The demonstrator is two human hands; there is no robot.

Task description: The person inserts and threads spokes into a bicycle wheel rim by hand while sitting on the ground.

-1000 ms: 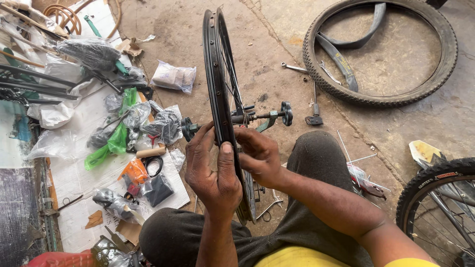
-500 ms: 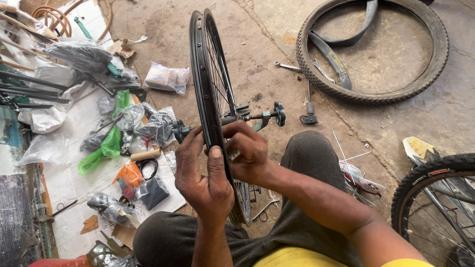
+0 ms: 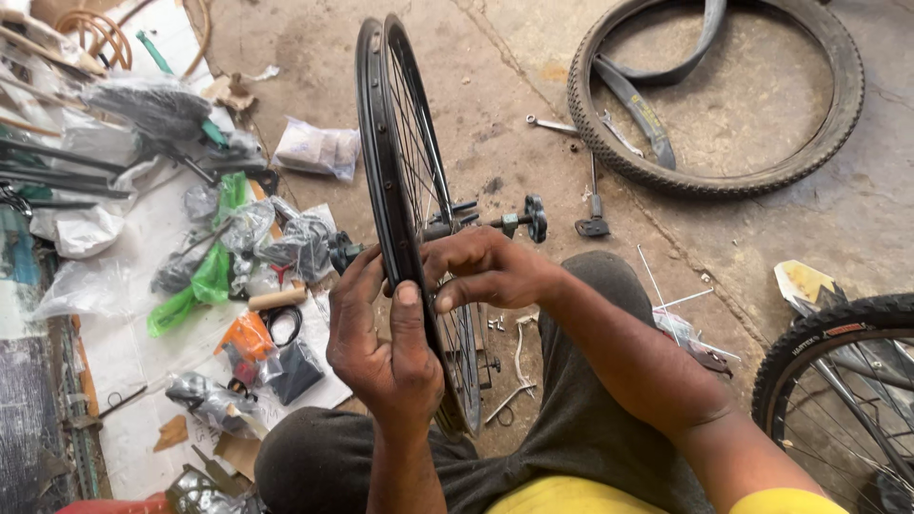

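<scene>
left hand (image 3: pixel 381 347) grips the rim (image 3: pixel 379 181) from the outside, fingers curled round the black edge and my thumb laid flat along it, pointing up. right hand (image 3: pixel 486 269) reaches in from the other side, fingers closed on the spokes (image 3: pixel 419 162) just beside the hub; i cannot tell whether anything small sits between the fingertips. the rim stands upright on edge between my knees (image 3: pixel 609 286), its lower part hidden behind my left hand and lap. the axle (image 3: pixel 514 221) sticks out to the right of the hub, ending in a dark nut, just above my right hand.

on the floor (image 3: pixel 495 86) well ahead to the right lies a tyre (image 3: pixel 724 171) with a loose tube (image 3: pixel 647 109) draped inside it, and a spanner (image 3: pixel 552 124) touches its near edge. another wheel (image 3: pixel 838 381) shows at the right border, near my right arm. to the left, white sheets (image 3: pixel 114 352) carry plastic bags (image 3: pixel 209 276), an orange packet (image 3: pixel 246 338) and small parts, all apart from both hands. loose spokes lie on the floor by my right knee.
</scene>
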